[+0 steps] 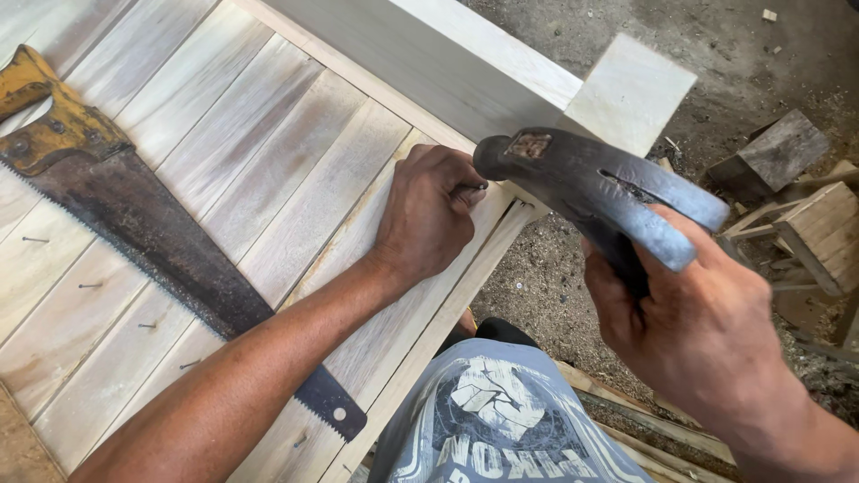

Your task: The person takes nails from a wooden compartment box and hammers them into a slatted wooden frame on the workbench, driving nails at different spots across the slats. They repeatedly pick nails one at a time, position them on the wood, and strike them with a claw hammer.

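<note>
Right hand (707,340), nearest the lens, grips a claw hammer (591,183) raised with its face toward the nail. Plank panel (268,179) carries a rusty handsaw (152,233) laid aside. Left hand (428,213) pinches a nail (472,188) steady at the panel's edge.

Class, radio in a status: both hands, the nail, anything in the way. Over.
Left hand pinching nail against slat panel. Right hand gripping hammer, raised beside it. Saw lying on panel, apart from the nail.
</note>
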A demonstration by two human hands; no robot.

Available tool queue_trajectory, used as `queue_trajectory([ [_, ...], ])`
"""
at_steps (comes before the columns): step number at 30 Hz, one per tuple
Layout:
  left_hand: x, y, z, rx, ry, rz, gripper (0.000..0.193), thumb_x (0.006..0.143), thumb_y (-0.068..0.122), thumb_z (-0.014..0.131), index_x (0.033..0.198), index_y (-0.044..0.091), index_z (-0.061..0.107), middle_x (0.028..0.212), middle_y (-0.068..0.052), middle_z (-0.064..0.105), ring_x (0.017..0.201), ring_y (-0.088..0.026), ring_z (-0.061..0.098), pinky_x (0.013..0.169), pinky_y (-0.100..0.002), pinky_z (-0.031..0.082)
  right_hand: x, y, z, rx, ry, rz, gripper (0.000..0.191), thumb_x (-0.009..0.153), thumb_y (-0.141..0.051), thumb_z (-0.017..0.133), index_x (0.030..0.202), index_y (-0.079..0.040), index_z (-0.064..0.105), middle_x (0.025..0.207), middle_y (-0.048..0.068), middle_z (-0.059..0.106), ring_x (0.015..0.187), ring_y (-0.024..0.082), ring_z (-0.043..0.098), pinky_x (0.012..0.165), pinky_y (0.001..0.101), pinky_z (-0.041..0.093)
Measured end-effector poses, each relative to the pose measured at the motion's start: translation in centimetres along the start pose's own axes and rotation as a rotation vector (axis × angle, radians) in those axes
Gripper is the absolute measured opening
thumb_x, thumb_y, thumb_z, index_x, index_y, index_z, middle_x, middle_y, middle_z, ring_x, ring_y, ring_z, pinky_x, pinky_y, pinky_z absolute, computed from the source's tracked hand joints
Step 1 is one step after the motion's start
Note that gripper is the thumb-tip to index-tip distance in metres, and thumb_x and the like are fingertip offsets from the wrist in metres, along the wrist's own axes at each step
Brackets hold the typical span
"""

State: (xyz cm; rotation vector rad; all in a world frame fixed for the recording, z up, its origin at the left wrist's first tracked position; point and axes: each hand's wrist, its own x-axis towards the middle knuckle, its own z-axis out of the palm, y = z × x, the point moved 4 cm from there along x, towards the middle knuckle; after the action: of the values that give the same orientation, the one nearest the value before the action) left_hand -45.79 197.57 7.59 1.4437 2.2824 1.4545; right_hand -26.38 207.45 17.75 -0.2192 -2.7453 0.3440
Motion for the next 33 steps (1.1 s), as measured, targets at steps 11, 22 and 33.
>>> queue_trajectory([
  [11, 0.2, 0.2, -0.1, -0.005, -0.02, -0.002, 0.005, 0.087, -0.003, 0.072, 0.088, 0.002, 0.073, 0.092, -0.008, 0.07, 0.093, -0.025, 0.062, 0.083, -0.042, 0.05, -0.2, -0.1, -0.3, -0.003, 0.02, -0.081, 0.032, 0.097, -0.011, 0.059, 0.126, -0.001, 0.051, 0.093, 0.014, 0.065, 0.069, 0.024, 0.069, 0.055, 0.0381, 0.06],
  [22, -0.1, 0.3, -0.2, 0.037, 0.016, -0.019, 0.014, 0.082, -0.01, 0.066, 0.09, 0.0, 0.073, 0.096, -0.012, 0.07, 0.096, -0.027, 0.063, 0.084, -0.041, 0.053, 1.2, -0.3, 1.5, 0.04, -0.098, 0.066, 0.05, 0.09, -0.012, 0.072, 0.137, -0.004, 0.058, 0.088, 0.013, 0.07, 0.067, 0.023, 0.07, 0.054, 0.0374, 0.058],
  [33, -19.8, 4.7, -23.5, 0.498, 0.632, -0.627, 0.011, 0.089, 0.016, 0.079, 0.1, 0.015, 0.08, 0.101, -0.006, 0.077, 0.08, -0.024, 0.075, 0.074, -0.041, 0.058, 7.5, -13.6, 6.1, 0.441, -0.259, -0.208, 0.039, 0.084, -0.018, 0.085, 0.115, 0.0, 0.069, 0.079, 0.01, 0.076, 0.064, 0.013, 0.072, 0.053, 0.0293, 0.057],
])
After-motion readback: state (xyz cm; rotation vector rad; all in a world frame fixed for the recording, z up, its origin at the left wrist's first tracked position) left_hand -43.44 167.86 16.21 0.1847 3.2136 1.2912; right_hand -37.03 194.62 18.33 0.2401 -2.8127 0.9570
